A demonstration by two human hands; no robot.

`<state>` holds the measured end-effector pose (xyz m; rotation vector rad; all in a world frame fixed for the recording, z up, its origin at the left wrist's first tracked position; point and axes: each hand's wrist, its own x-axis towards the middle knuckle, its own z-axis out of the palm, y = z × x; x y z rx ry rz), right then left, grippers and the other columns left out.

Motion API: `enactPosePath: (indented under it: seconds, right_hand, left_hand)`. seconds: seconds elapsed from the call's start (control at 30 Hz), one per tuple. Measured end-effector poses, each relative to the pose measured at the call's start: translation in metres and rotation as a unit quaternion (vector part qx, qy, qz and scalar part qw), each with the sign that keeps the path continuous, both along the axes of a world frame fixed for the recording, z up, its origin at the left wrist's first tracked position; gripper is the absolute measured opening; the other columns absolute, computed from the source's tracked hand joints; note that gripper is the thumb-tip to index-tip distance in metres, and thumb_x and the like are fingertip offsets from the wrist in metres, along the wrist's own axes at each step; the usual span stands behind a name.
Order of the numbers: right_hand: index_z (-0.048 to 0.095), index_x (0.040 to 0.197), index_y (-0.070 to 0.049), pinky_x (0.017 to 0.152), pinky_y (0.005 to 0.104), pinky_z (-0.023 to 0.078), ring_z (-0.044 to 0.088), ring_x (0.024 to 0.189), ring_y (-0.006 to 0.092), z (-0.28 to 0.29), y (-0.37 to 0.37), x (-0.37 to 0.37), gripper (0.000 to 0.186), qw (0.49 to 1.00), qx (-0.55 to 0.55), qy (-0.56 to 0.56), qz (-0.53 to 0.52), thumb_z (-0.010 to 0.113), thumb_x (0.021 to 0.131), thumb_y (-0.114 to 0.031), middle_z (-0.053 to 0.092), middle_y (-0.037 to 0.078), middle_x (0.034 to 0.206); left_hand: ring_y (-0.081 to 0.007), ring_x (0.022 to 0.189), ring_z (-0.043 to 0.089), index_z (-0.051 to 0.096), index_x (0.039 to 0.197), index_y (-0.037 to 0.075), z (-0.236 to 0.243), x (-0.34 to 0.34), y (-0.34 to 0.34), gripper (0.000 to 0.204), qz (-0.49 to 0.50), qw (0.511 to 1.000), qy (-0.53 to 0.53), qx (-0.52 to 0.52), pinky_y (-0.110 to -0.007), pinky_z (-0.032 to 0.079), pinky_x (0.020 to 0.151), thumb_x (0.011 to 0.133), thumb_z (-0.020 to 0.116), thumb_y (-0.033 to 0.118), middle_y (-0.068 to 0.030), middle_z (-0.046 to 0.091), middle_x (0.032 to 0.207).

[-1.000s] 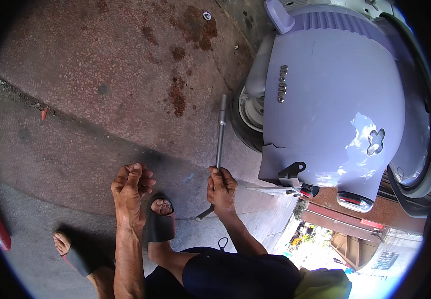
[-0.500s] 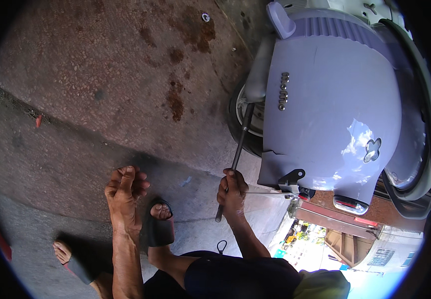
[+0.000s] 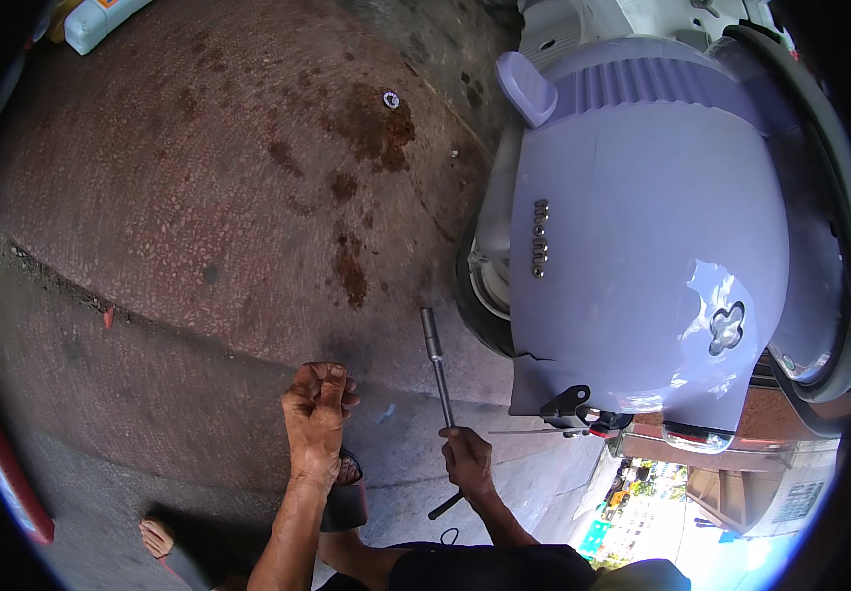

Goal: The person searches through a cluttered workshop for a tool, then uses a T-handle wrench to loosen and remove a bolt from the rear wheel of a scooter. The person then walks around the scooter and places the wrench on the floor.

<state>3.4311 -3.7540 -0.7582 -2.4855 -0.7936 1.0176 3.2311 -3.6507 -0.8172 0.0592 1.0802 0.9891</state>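
My right hand [image 3: 467,458] grips a long metal socket wrench [image 3: 436,366] near its lower end, with the shaft pointing up toward the wheel [image 3: 480,286] of a lilac scooter [image 3: 642,246]. The socket tip hangs in the air just left of the tyre, not touching it. My left hand [image 3: 317,409] is held out over the pavement with its fingers curled in and nothing in it. My feet in dark sandals [image 3: 347,492] show below the hands.
Reddish pebbled pavement [image 3: 199,167] with dark oil stains [image 3: 371,118] and a small metal washer [image 3: 391,98] lies ahead. A white plastic bottle [image 3: 100,20] rests at the top left. A red curved object [image 3: 2,463] runs along the lower left edge.
The wrench has swung back from the tyre and now stands nearly upright. The view has shifted, so the scooter fills more of the right side. My left hand has closed into a loose fist.
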Motion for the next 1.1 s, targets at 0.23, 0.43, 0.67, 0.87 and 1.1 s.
enactPosePath:
  seconds: [0.23,0.43,0.67,0.87,1.1]
  right_hand:
    - [0.059,0.087,0.002,0.044,0.0270,0.031,0.037,0.050,0.0075,0.054,-0.007,0.029,0.021,0.968,-0.080,-0.125,0.204,0.052,0.089,-0.017,0.041,0.000,0.052]
    - [0.056,0.086,-0.001,0.044,0.0288,0.035,0.042,0.047,0.0113,0.050,-0.023,0.040,0.014,0.931,-0.010,-0.152,0.330,0.050,0.089,-0.014,0.043,0.003,0.054]
    - [0.058,0.095,-0.002,0.048,0.0303,0.041,0.048,0.050,0.0161,0.056,-0.010,0.033,0.017,0.923,-0.127,-0.170,0.322,0.050,0.089,-0.016,0.050,0.006,0.060]
    - [0.060,0.099,-0.002,0.049,0.0255,0.037,0.045,0.052,0.0098,0.058,-0.016,0.038,0.030,0.976,-0.196,-0.030,0.086,0.049,0.091,-0.029,0.047,0.002,0.057]
    - [0.060,0.101,-0.003,0.048,0.0234,0.033,0.040,0.052,0.0074,0.053,-0.039,0.056,0.037,0.965,-0.220,-0.077,0.120,0.049,0.091,-0.036,0.042,-0.002,0.055]
  left_hand:
    - [-0.0188,0.073,0.059,0.054,0.093,0.000,-0.014,0.084,0.060,0.015,-0.078,0.985,0.075,0.135,-0.029,0.047,0.066,0.083,0.056,0.011,-0.0099,0.059,0.082]
    - [-0.0278,0.082,0.059,0.050,0.107,0.000,-0.016,0.157,0.118,0.035,-0.069,0.916,0.246,0.309,-0.037,0.049,0.068,0.074,0.061,0.000,-0.0175,0.057,0.094]
    - [-0.0331,0.075,0.058,0.051,0.088,0.002,-0.011,0.179,0.138,0.023,-0.113,0.887,0.290,0.342,-0.042,0.049,0.063,0.068,0.062,0.000,-0.0139,0.057,0.081]
    - [-0.0292,0.065,0.059,0.050,0.080,0.003,-0.028,0.188,0.140,0.020,-0.114,0.819,0.403,0.392,-0.039,0.048,0.052,0.067,0.064,0.005,-0.0104,0.055,0.071]
    - [-0.0261,0.058,0.058,0.048,0.074,0.006,-0.016,0.186,0.131,0.018,-0.090,0.825,0.396,0.393,-0.037,0.047,0.047,0.069,0.065,0.009,-0.0082,0.052,0.064]
